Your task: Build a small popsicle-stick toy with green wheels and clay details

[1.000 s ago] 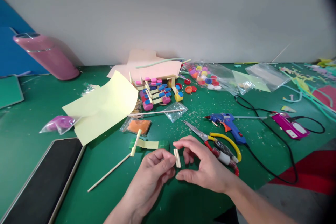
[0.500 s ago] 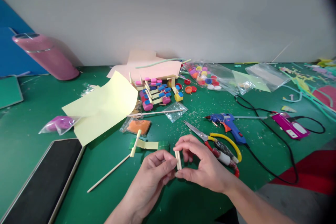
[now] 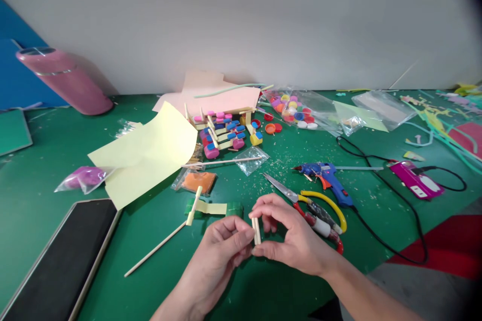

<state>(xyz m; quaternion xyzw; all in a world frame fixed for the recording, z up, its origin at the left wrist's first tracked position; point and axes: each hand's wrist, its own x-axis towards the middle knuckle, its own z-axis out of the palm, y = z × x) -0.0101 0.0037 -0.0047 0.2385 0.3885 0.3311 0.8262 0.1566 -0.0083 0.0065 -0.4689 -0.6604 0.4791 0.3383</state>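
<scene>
Short pale wooden sticks stand side by side between my two hands. My left hand pinches them from the left with thumb and fingers. The fingertips of my right hand grip their top and bottom ends from the right. Just behind my left hand lies a green piece with a pale yellow strip across it and a small yellow crosspiece at its left. A long thin stick reaches from there toward the lower left.
Scissors and a blue glue gun with a black cord lie right of my hands. A phone, yellow paper and a pink bottle are at left. Colourful small assemblies stand behind.
</scene>
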